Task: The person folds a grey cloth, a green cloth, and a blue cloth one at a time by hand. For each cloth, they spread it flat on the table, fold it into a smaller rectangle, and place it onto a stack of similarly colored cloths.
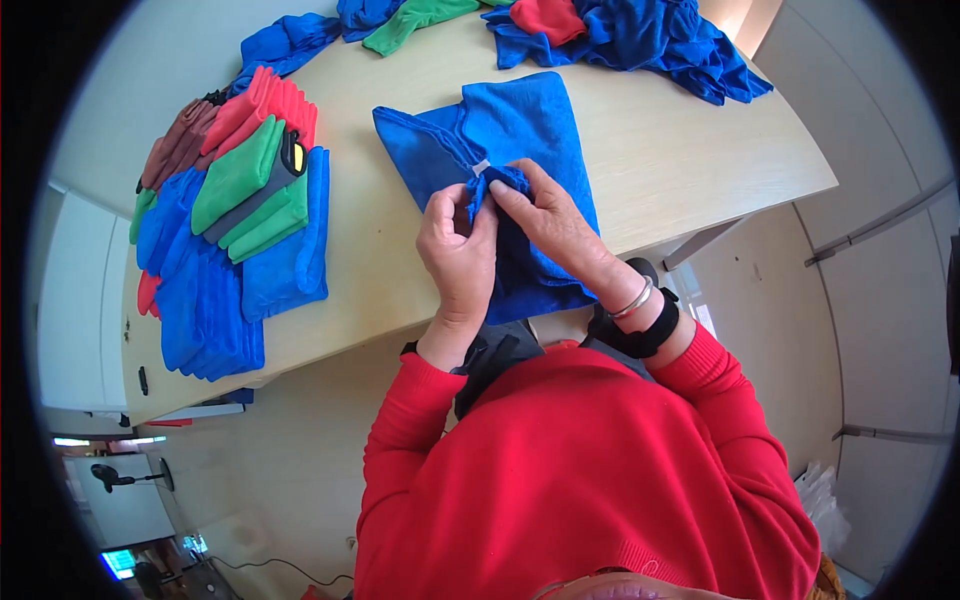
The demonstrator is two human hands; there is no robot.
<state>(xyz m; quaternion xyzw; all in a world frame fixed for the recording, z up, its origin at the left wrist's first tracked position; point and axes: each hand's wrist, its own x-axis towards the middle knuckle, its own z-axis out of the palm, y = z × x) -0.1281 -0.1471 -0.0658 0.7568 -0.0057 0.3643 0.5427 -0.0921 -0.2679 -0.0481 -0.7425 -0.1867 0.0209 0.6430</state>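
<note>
A blue cloth towel lies partly folded at the table's near edge, its lower part hanging toward me. My left hand pinches a gathered edge of it. From the other side, my right hand grips the same bunched edge, thumb pressed on the fabric. A small pale tag sticks out at the towel's seam, just beyond my fingers. The cloth inside my fingers is partly hidden.
Folded blue, green, red and brown cloths are stacked on the table at left. Loose blue cloths and a red one lie crumpled at the far side. A small black object rests near the left edge.
</note>
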